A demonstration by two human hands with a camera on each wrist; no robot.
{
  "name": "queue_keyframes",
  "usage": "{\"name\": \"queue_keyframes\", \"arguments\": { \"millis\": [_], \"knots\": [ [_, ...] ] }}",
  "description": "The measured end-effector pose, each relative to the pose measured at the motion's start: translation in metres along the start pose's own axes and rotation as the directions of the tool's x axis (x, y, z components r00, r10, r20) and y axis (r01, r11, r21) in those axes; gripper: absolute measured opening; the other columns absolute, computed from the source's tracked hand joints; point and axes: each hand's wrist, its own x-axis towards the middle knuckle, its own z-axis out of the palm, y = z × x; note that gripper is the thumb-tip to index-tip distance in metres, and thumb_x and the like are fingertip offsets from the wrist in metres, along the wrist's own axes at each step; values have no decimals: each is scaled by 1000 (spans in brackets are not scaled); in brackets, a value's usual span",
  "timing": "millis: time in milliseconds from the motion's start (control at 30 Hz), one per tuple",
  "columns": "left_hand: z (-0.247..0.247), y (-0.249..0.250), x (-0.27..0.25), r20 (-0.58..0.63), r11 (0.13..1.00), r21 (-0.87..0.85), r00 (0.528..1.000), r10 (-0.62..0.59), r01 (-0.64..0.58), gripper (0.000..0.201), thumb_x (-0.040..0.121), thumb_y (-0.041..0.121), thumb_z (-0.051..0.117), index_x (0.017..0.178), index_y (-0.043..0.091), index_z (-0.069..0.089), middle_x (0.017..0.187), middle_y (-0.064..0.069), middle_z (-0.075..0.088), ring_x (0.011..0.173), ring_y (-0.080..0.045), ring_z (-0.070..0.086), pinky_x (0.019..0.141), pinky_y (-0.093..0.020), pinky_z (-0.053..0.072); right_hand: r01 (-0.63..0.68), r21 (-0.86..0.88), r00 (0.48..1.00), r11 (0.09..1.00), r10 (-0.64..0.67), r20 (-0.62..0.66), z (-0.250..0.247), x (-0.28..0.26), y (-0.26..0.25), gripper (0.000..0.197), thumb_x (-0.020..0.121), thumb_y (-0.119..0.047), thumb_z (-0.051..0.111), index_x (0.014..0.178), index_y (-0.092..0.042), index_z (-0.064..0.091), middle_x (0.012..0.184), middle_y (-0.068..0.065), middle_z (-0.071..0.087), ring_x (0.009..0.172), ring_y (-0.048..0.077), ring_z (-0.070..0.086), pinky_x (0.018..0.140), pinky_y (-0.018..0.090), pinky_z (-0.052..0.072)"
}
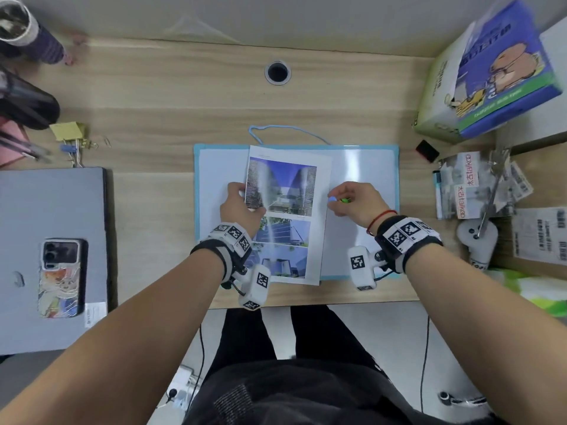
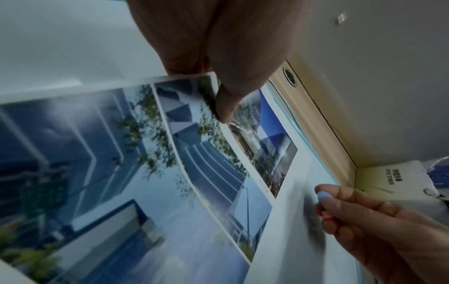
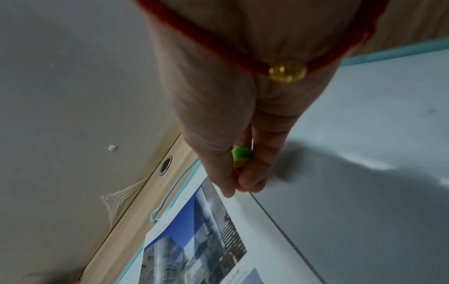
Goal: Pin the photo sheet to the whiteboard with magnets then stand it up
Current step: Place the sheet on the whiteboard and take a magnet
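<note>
The wooden tabletop (image 1: 159, 96) carries the whiteboard (image 1: 368, 167), lying flat near its front edge, with the photo sheet (image 1: 285, 216) on top and overhanging the near frame. The left hand (image 1: 241, 207) pinches the sheet's left edge and lifts it slightly; the right hand (image 1: 356, 200) holds small magnets (image 1: 332, 200), blue and green, curled in its fingers at the sheet's right edge. A laptop (image 1: 52, 256) with a phone (image 1: 63, 277) sits left; a printed box (image 1: 491, 78) stands far right. Beyond, a cable hole (image 1: 277, 72) and a pale wall.
</note>
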Motion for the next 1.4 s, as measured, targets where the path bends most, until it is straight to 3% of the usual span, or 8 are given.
{"name": "queue_keyframes", "arguments": {
  "millis": [333,633,899,1099,1199,1266,1332,1399],
  "knots": [
    [10,0,-4,-58,994,25,993,-107,108,52,82,24,74,118,11,40,87,-3,51,64,-22,52,61,-31,40,80,-169,996,982,-71,59,24,12,-24,12,80,-19,73,89,-15,68,80,2,72,64,16,67,70,26,52],
    [2,1,3,20,982,136,990,-137,133,51,80,36,74,113,14,42,92,-9,61,76,-33,66,70,-42,57,65,-248,998,967,-63,15,33,24,-27,11,79,-20,70,89,-16,67,80,2,71,72,20,67,72,27,52],
    [0,1,1,35,980,174,994,-105,98,52,82,34,72,115,14,39,96,-7,59,74,-28,59,64,-35,46,70,-256,998,964,-67,18,32,24,-26,11,79,-22,70,88,-18,67,85,6,73,80,23,68,78,31,55],
    [-4,1,4,16,988,124,995,-95,93,60,77,33,77,113,15,32,111,-10,57,83,-28,58,71,-39,49,61,-256,998,965,-57,24,31,25,-28,12,79,-22,70,89,-17,67,85,6,72,81,23,69,76,30,54],
    [-3,-2,4,16,989,144,1000,6,-8,57,79,29,76,114,15,33,117,-9,53,88,-25,52,75,-38,46,60,-262,998,963,-54,29,31,25,-28,12,79,-23,70,89,-17,67,85,6,73,81,24,69,78,33,55],
    [-2,-4,6,15,951,248,983,184,-182,59,78,30,77,119,16,38,120,-8,48,101,-26,51,83,-39,47,60,-269,998,961,-53,33,31,27,-29,12,79,-24,71,89,-17,67,84,6,72,80,23,68,76,32,55],
    [-2,-7,8,80,828,432,930,359,-357,74,72,41,79,131,21,39,131,-8,42,120,-28,41,96,-41,43,53,-264,998,963,-45,35,31,27,-29,12,79,-23,71,89,-17,67,84,6,72,79,22,68,74,30,54],
    [-2,-10,11,179,719,543,896,406,-434,91,68,51,78,143,30,31,148,-7,29,136,-29,28,108,-45,32,47,-268,999,962,-39,33,31,28,-29,13,79,-23,70,89,-16,68,84,6,72,79,22,68,76,31,54]
  ]
}}
